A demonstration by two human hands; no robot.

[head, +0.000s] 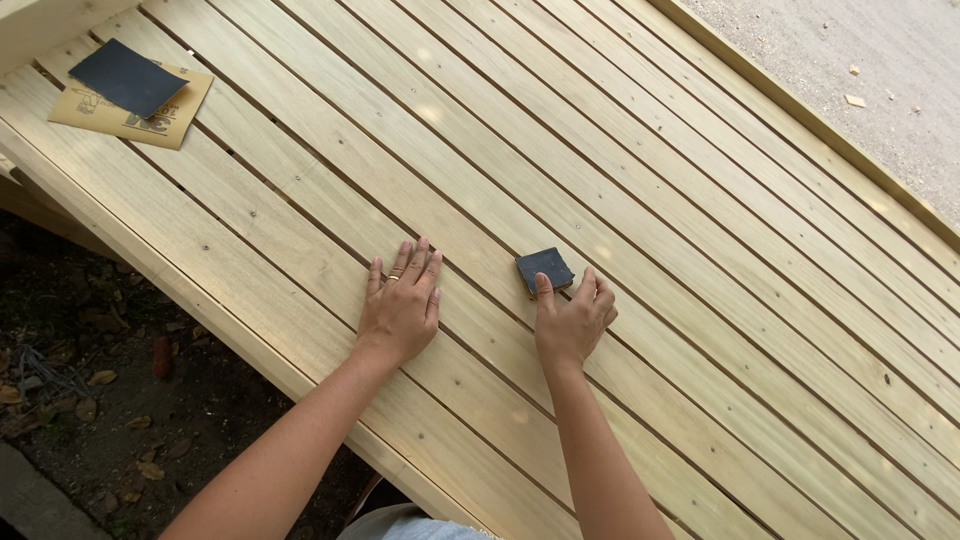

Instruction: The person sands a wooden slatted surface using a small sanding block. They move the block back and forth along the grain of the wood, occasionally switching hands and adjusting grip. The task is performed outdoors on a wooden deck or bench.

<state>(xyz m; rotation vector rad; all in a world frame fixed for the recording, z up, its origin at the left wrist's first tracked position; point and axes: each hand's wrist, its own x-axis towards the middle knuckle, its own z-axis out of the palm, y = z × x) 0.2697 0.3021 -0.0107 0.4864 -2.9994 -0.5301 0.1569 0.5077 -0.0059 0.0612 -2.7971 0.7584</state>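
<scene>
Nearest the lens: two bare forearms reaching up over pale slatted wooden decking point(650, 200). Left hand point(400, 305) flat on a slat, fingers released and spread, holding nothing. Right hand point(573, 318) loosely curled, fingertips point(543, 283) pressing the near edge of a small dark square sanding pad point(544, 268), not gripping around it. Pad flat on a slat, just beyond that hand. Probably light and thin, gritty rather than slippery; best taken by opposite edges. Far left corner: tan sandpaper sheet point(160, 120) under a dark sandpaper sheet point(125, 75). Gravel ground point(860, 60) beyond.
</scene>
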